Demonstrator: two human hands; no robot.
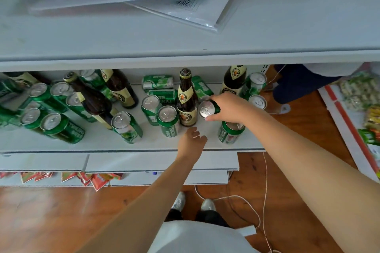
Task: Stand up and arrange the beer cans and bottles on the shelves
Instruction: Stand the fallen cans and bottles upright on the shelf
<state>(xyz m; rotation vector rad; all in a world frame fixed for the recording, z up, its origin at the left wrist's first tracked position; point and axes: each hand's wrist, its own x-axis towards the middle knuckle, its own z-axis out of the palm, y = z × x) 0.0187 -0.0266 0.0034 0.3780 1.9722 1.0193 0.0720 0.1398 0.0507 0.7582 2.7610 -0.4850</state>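
Head view, right hand (227, 108): gripping a green can (207, 109) by its side, fingers curled round it, holding it tilted just right of the upright brown bottle (186, 100), toward the right end of the shelf (156, 141).
Left hand (192, 140): hovering over the front edge of the shelf, fingers loosely spread, holding nothing.
Standing cans: two (168, 120) just left of the bottle, one (230, 131) below the right hand near the front edge, more crowding the left end.
Lying cans (158, 82): resting on their sides toward the back edge, behind the bottle.
Other bottles: two (90, 98) leaning at the left, one (234, 79) at the back right.
Top shelf: carrying plastic sleeves (185, 2) with barcodes.
Floor: showing a white cable (265, 181).
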